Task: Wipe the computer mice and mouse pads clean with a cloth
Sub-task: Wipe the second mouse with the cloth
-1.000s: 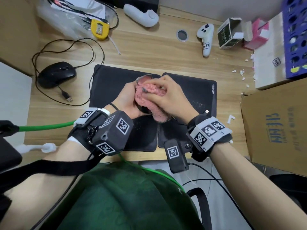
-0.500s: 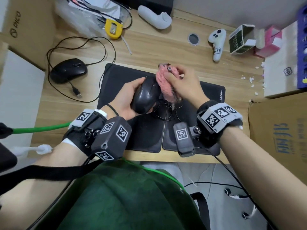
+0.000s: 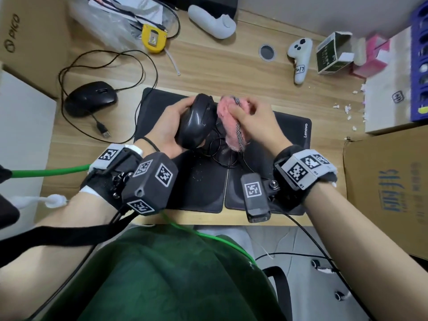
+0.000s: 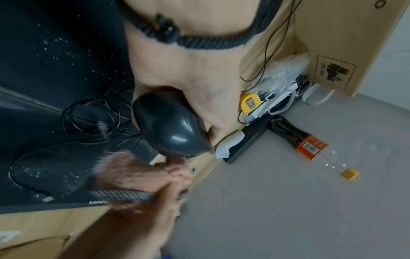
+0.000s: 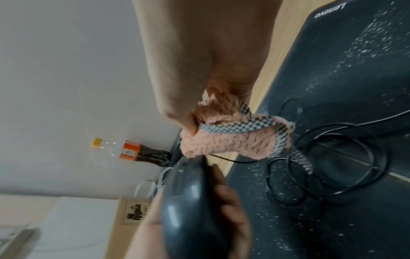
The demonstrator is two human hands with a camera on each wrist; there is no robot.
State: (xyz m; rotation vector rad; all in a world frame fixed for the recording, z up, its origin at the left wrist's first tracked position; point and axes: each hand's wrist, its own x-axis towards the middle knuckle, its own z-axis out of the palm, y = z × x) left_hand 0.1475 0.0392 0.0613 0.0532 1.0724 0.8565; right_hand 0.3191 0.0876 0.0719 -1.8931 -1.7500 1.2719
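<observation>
My left hand (image 3: 169,126) grips a black wired mouse (image 3: 196,121) (image 4: 173,126) (image 5: 190,206), lifted above two black mouse pads lying side by side: a left pad (image 3: 199,181) and a right Lenovo pad (image 3: 294,135). My right hand (image 3: 257,126) bunches a pink fluffy cloth (image 3: 229,121) (image 5: 224,142) (image 4: 131,173) with a checked edge, held just right of the mouse's front. The mouse's cable (image 3: 220,154) coils on the pads beneath. White specks dust both pads. A second black mouse (image 3: 90,98) rests on the desk at the left, with its cable looped around it.
On the wooden desk (image 3: 208,72) lie a yellow tape measure (image 3: 154,39), two white controllers (image 3: 300,56) (image 3: 213,22), small boxes (image 3: 333,54) and white crumbs at the right. Cardboard boxes (image 3: 389,195) flank both sides. A bottle (image 4: 297,140) stands by the wall.
The right hand and cloth came off the mouse and moved to its right side. The left hand turned the mouse, so its black shell now shows.
</observation>
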